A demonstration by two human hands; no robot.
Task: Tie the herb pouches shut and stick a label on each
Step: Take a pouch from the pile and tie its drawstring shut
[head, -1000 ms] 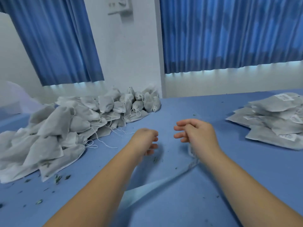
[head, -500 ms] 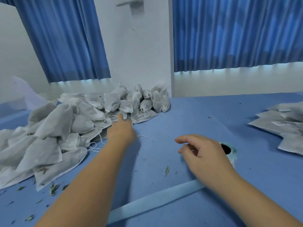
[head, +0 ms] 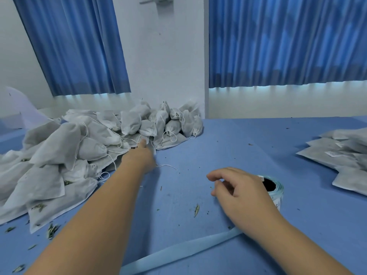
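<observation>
Two blue curtains [head: 278, 40] behind a blue table [head: 228, 147] of pouches [head: 59, 147]

A desk [head: 248, 147] covered in plain blue fills the lower half of the view and runs back to the wall. Behind it stands a white pillar [head: 168, 66] whose right edge forms a corner, with a small white fixture [head: 156, 1] at the very top, cut off by the frame. On each side hangs a pleated blue curtain, the left curtain [head: 75, 46] slanting in the wide-angle view and the right curtain [head: 288, 40] broader. Pale daylight glows in a thin strip [head: 278, 87] under the hems. Below the curtains the white wall [head: 278, 102] goes down to the desk.
</observation>
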